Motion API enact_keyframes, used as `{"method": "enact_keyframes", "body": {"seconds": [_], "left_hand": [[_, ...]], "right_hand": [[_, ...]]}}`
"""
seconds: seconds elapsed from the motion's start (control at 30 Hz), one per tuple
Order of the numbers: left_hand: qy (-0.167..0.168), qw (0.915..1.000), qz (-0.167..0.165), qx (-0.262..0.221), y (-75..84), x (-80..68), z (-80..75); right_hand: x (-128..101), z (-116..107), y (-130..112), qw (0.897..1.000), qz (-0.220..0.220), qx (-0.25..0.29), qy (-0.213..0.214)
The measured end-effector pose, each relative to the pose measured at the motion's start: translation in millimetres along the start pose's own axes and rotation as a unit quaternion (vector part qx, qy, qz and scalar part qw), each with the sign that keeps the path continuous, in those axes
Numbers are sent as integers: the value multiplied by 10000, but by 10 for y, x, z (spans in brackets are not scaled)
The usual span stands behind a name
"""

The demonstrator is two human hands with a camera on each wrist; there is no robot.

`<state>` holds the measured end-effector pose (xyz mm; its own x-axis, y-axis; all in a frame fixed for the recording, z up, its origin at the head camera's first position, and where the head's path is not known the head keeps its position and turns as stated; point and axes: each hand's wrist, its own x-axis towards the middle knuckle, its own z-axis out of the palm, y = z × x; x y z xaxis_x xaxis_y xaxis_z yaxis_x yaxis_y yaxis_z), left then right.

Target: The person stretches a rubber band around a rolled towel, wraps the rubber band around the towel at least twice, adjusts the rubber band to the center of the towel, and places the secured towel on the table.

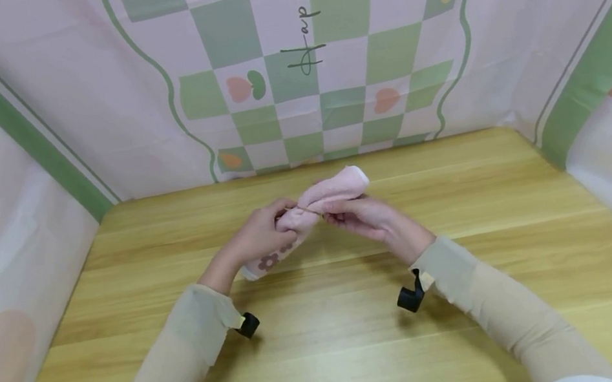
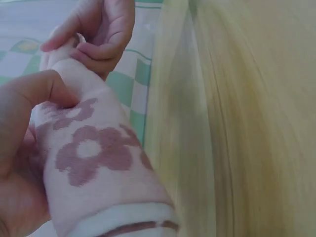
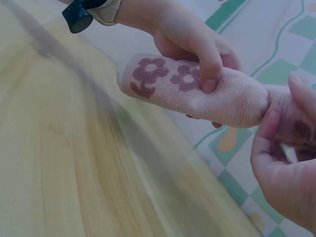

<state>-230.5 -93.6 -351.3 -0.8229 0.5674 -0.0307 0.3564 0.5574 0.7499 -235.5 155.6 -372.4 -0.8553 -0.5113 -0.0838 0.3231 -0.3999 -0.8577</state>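
Note:
A pink towel with brown flowers and a white edge is rolled into a long tube, held tilted above the table. A thin brown band crosses its middle, where the roll narrows. My left hand grips the flowered end, thumb pressing on the near side, as the left wrist view shows beside a large flower. At the narrowed middle, my right hand pinches the band with its fingertips. In the right wrist view, that hand partly covers the far end of the roll.
The wooden table lies beneath both forearms. A cloth with green checks hangs behind the table's far edge, with more cloth at both sides. Small black devices are strapped at both wrists.

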Motion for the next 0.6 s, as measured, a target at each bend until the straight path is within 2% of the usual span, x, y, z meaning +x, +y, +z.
{"method": "enact_keyframes", "body": {"seconds": [0.07,0.17,0.27,0.37,0.5,0.6], "left_hand": [[-109,9999,53,-59,-5,-6,-20],[-309,9993,59,-189,-12,-14,-53],[-528,9978,-87,-393,-24,-18,-81],[-691,9961,-230,-497,-38,-14,-99],[-634,9972,-299,-244,-44,-2,-95],[-339,9993,-124,78,-35,14,-77]], "right_hand": [[-1,-3,2,9999,12,-10,102],[1,0,3,9986,49,71,516],[13,8,15,9959,54,179,888],[38,30,41,9947,35,106,1027],[73,81,82,9926,2,24,1216],[79,107,103,9903,-3,83,1390]]}}
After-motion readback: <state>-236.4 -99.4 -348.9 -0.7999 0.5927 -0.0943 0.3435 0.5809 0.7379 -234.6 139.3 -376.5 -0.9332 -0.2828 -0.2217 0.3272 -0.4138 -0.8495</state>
